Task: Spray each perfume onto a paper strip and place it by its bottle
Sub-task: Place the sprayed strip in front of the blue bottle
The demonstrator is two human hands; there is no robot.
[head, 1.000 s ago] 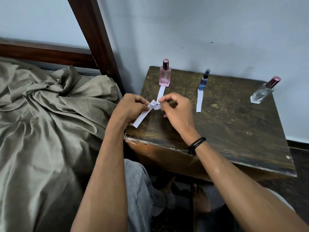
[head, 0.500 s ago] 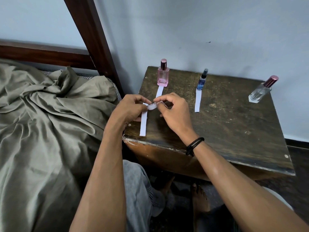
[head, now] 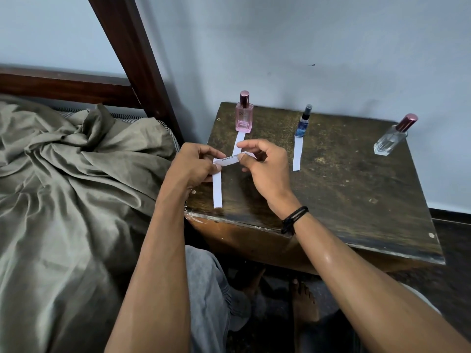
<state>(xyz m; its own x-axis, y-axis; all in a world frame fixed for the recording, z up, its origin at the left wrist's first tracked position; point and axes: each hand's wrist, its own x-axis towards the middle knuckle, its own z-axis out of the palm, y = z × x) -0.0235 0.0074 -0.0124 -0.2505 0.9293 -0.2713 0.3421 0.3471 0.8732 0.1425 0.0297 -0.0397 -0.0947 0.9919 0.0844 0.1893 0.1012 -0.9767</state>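
Note:
Three perfume bottles stand along the back of a dark wooden table (head: 356, 189): a pink bottle (head: 244, 115) at left, a small blue bottle (head: 303, 123) in the middle, a clear bottle (head: 392, 138) with a maroon cap at right. One white strip (head: 239, 143) lies in front of the pink bottle, another white strip (head: 297, 154) before the blue one. My left hand (head: 196, 166) and my right hand (head: 265, 164) both pinch a bent paper strip (head: 218, 189) above the table's front left. Its upper part, with print on it, runs between my fingers; its lower part hangs down.
A rumpled olive-grey bedsheet (head: 63, 200) covers the bed at left. A dark wooden bedpost (head: 132, 59) rises beside the table's back left corner. A pale wall runs behind. My knees and bare feet (head: 303, 301) are below the table's front edge.
The strip's free end has swung from slanting left to hanging straight down. My hands have drawn apart a little, showing a printed stretch of paper between them.

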